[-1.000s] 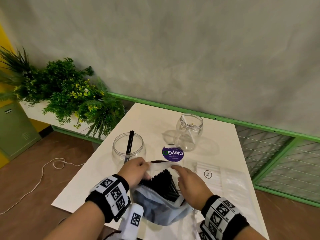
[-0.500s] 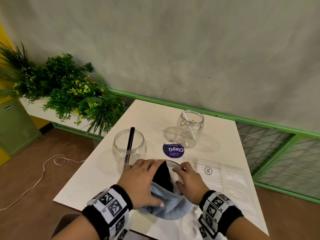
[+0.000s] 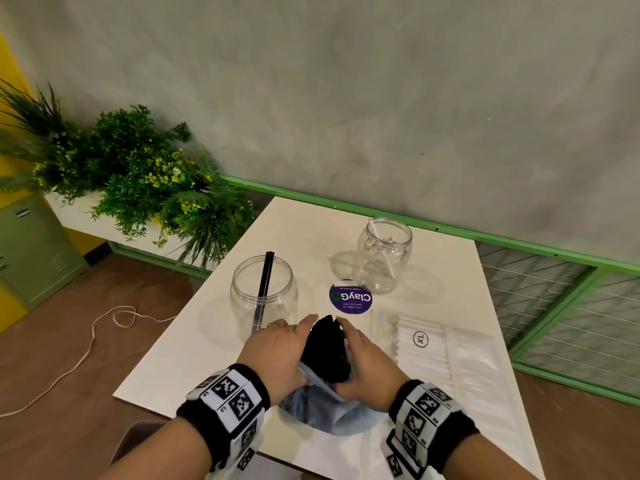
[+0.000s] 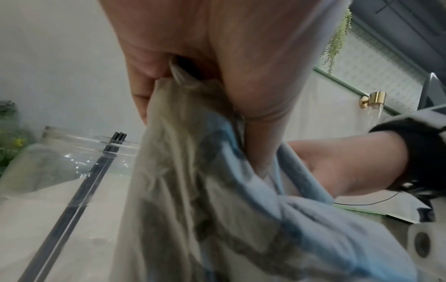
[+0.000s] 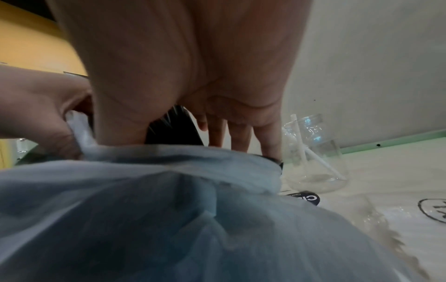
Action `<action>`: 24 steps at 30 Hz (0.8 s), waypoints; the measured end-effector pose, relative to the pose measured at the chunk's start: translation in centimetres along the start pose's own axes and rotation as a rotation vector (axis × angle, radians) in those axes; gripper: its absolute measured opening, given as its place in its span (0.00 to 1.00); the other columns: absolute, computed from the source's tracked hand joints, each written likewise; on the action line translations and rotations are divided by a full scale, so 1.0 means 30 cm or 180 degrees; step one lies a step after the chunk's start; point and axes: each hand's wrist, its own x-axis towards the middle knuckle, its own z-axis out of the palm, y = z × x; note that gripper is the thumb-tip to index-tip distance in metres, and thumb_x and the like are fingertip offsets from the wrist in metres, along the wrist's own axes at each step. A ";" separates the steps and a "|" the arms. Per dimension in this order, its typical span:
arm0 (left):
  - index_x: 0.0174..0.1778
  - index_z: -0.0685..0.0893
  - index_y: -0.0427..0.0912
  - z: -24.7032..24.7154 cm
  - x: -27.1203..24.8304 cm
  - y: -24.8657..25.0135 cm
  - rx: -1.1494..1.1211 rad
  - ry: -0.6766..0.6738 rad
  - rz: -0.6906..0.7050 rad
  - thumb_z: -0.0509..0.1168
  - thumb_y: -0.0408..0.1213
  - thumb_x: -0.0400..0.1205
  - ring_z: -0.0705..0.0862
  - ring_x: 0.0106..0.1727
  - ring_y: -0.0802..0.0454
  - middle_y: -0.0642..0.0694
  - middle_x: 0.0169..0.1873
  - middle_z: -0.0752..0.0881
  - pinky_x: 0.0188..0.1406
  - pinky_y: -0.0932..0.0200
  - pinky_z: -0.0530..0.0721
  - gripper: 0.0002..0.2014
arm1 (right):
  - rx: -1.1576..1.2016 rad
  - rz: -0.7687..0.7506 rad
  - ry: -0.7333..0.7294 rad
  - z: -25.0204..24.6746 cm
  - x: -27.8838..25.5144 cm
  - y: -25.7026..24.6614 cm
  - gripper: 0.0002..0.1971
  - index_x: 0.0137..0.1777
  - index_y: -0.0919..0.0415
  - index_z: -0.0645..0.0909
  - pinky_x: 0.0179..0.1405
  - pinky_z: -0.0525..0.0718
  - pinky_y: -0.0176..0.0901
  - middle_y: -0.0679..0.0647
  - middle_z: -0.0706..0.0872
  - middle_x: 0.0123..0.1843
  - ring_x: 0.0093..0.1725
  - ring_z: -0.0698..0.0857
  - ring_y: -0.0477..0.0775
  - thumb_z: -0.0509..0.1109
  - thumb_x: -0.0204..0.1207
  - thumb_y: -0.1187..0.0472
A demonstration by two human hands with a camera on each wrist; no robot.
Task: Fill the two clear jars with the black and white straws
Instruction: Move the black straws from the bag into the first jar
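Between my hands, near the front of the white table, a bundle of black straws stands out of a bluish plastic bag. My left hand grips the bag's left side, pinching its plastic. My right hand holds the bundle between thumb and fingers. The left clear jar holds a few black straws. In the right clear jar leans a white straw. A flat clear pack of white straws marked XL lies to the right.
A round purple sticker lies between the jars. Green plants stand off the table's left corner. A green rail runs behind and to the right. A white cable trails over the floor on the left.
Both hands have closed in round the black bundle. The bag's mouth has slid down, and the bundle now stands more upright and more exposed.
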 end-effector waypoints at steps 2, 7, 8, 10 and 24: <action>0.82 0.50 0.50 0.001 -0.001 0.001 -0.0033 0.0080 -0.0006 0.64 0.50 0.76 0.76 0.64 0.45 0.46 0.59 0.83 0.55 0.56 0.76 0.41 | -0.0161 0.0008 -0.0076 0.008 0.021 -0.002 0.57 0.83 0.49 0.44 0.63 0.77 0.52 0.52 0.74 0.70 0.66 0.76 0.55 0.78 0.59 0.48; 0.79 0.55 0.59 0.014 -0.006 -0.037 -0.0329 0.0176 -0.0347 0.63 0.48 0.74 0.79 0.61 0.47 0.50 0.57 0.84 0.53 0.56 0.78 0.37 | 0.0082 0.0009 0.0118 0.040 0.046 -0.019 0.53 0.79 0.40 0.48 0.63 0.77 0.53 0.53 0.78 0.61 0.60 0.78 0.56 0.75 0.57 0.46; 0.78 0.57 0.62 0.011 -0.011 -0.050 -0.0455 0.0267 -0.0479 0.63 0.46 0.73 0.80 0.59 0.48 0.52 0.56 0.84 0.52 0.56 0.79 0.37 | 0.0309 -0.0012 0.0276 0.042 0.057 -0.018 0.49 0.76 0.38 0.52 0.60 0.79 0.50 0.52 0.80 0.58 0.57 0.81 0.55 0.75 0.56 0.46; 0.76 0.61 0.64 -0.007 -0.025 -0.074 -0.0606 0.0510 -0.0667 0.65 0.43 0.71 0.81 0.57 0.49 0.54 0.55 0.84 0.50 0.56 0.80 0.36 | 0.0829 -0.0125 0.0554 0.029 0.073 -0.026 0.38 0.70 0.43 0.65 0.52 0.82 0.40 0.49 0.84 0.51 0.50 0.84 0.48 0.76 0.57 0.52; 0.54 0.73 0.57 -0.049 -0.067 -0.183 -0.0926 0.0670 -0.0793 0.65 0.39 0.76 0.82 0.51 0.50 0.57 0.45 0.83 0.40 0.57 0.74 0.13 | 0.1035 -0.0338 0.1050 -0.052 0.056 0.005 0.31 0.72 0.49 0.67 0.57 0.77 0.31 0.45 0.85 0.58 0.56 0.83 0.39 0.71 0.73 0.71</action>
